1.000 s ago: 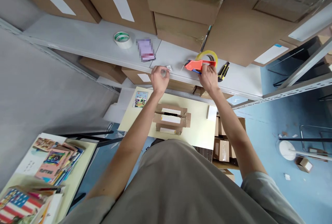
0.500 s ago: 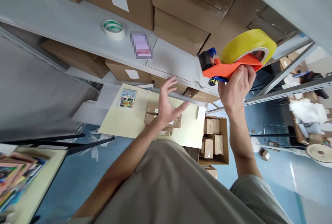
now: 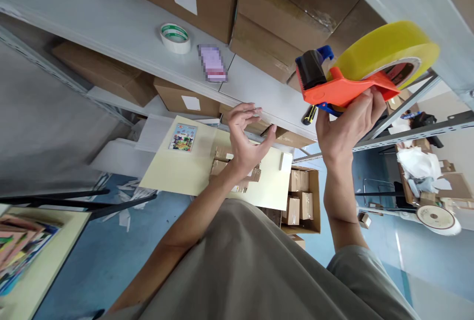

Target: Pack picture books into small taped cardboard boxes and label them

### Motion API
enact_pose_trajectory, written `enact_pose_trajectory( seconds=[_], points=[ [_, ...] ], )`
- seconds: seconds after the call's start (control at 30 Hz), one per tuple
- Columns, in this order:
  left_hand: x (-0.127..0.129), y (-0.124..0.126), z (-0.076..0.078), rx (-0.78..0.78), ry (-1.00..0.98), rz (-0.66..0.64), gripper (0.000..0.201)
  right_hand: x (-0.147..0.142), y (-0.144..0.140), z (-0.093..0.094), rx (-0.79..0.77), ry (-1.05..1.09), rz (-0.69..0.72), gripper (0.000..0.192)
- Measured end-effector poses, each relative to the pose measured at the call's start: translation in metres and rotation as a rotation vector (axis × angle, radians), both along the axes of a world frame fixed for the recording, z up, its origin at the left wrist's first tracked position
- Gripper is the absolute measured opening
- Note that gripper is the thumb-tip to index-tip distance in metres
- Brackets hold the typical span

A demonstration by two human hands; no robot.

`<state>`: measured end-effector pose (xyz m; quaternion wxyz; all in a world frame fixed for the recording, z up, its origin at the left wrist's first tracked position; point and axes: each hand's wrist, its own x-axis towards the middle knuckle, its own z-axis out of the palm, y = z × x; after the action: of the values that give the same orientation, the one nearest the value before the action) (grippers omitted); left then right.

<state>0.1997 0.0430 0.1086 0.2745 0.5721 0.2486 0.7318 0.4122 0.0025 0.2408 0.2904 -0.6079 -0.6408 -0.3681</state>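
Observation:
My right hand [image 3: 346, 130] grips an orange tape dispenser [image 3: 342, 90] loaded with a yellow roll of tape [image 3: 385, 46], held up close to the camera, roller end pointing left. My left hand [image 3: 246, 137] hovers open with fingers curled, above a small cardboard box [image 3: 222, 154] lying on a pale yellow table [image 3: 181, 174]. Most of the box is hidden behind that hand and forearm.
A grey shelf [image 3: 111, 31] carries a green-and-white tape roll [image 3: 175, 37], a blurred small item [image 3: 213, 63], a yellow-black cutter [image 3: 309, 115] and large cartons [image 3: 281, 9]. A carton of small boxes [image 3: 301, 199] stands on the blue floor beside the table. A picture card [image 3: 183, 136] lies on the table.
My right hand lifted the tape dispenser off the shelf and brought it up toward the camera. My left hand left the shelf edge and opened above the box.

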Motion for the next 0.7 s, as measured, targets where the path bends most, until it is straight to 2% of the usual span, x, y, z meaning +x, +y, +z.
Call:
enact_pose_trajectory(
  seconds=[0.1, 0.17, 0.27, 0.4, 0.57, 0.7],
  points=[
    [-0.002, -0.001, 0.000, -0.015, -0.031, 0.019, 0.064, -0.009, 0.004, 0.001, 0.083, -0.078, 0.031, 0.046],
    [-0.005, -0.001, 0.001, -0.022, -0.048, 0.032, 0.066, -0.014, 0.008, 0.000, 0.118, -0.101, 0.058, 0.045],
    [-0.010, 0.000, 0.003, -0.023, -0.070, 0.028, 0.077, -0.020, 0.012, -0.001, 0.087, -0.076, 0.069, 0.043],
    [-0.017, -0.001, 0.004, -0.005, -0.098, 0.025, 0.069, -0.026, 0.014, -0.001, 0.135, -0.100, 0.055, 0.047],
    [-0.027, 0.001, 0.001, 0.004, -0.106, 0.086, 0.052, -0.025, 0.011, 0.002, -0.031, 0.014, 0.032, 0.047],
    [-0.036, -0.001, 0.009, -0.001, -0.141, 0.082, 0.041, -0.025, 0.008, 0.005, -0.058, 0.058, 0.063, 0.049]
  ],
)
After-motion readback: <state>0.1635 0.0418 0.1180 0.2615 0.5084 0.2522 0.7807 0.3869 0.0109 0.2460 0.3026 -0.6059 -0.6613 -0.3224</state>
